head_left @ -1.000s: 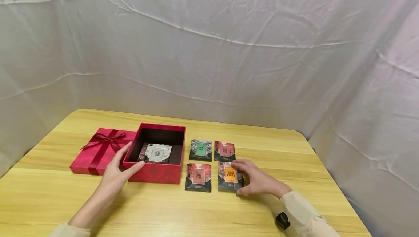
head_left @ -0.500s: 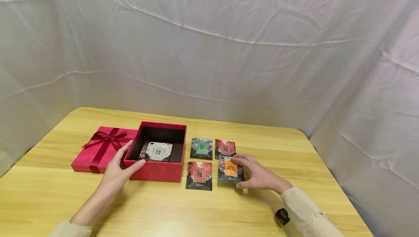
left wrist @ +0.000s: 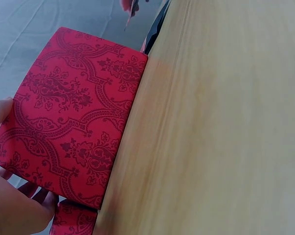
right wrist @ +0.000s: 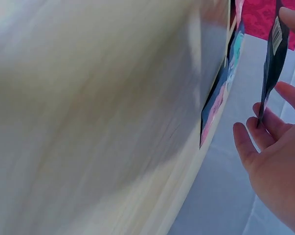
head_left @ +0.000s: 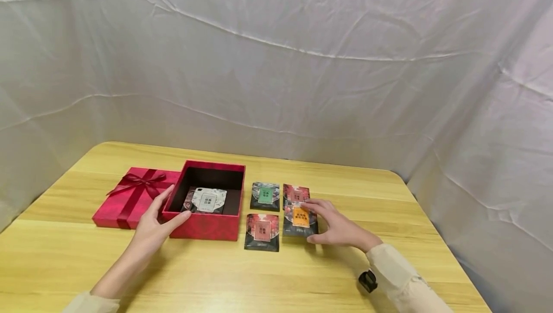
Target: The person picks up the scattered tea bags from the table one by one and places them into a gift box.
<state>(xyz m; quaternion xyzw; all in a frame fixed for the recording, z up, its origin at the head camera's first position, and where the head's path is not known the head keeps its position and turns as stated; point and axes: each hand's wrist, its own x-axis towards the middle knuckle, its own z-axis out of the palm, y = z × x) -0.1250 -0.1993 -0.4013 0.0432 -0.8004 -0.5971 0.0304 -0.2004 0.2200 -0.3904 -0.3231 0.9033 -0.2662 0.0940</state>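
Observation:
My right hand (head_left: 341,226) pinches a tea sachet with an orange label (head_left: 299,219) by its right edge. In the right wrist view this sachet (right wrist: 274,58) stands off the table between thumb and fingers. My left hand (head_left: 151,226) holds the near left corner of the red patterned box (head_left: 205,227), thumb at the front rim and fingers along the left side. Inside the box lies a sachet with a white label (head_left: 208,200), partly over a darker one. Right of the box lie a green sachet (head_left: 265,195), a red sachet (head_left: 262,231) and a partly covered red sachet (head_left: 296,191).
Left of the box lies its red lid (head_left: 129,202) with a dark ribbon bow, partly hidden behind box and hand. All stand on a wooden table (head_left: 242,279) with rounded far corners. A pale cloth (head_left: 281,63) hangs behind and at the sides.
My right hand has raised the orange sachet off the table and moved it slightly away and left, so it now overlaps the far red sachet in view. My left hand stays on the box.

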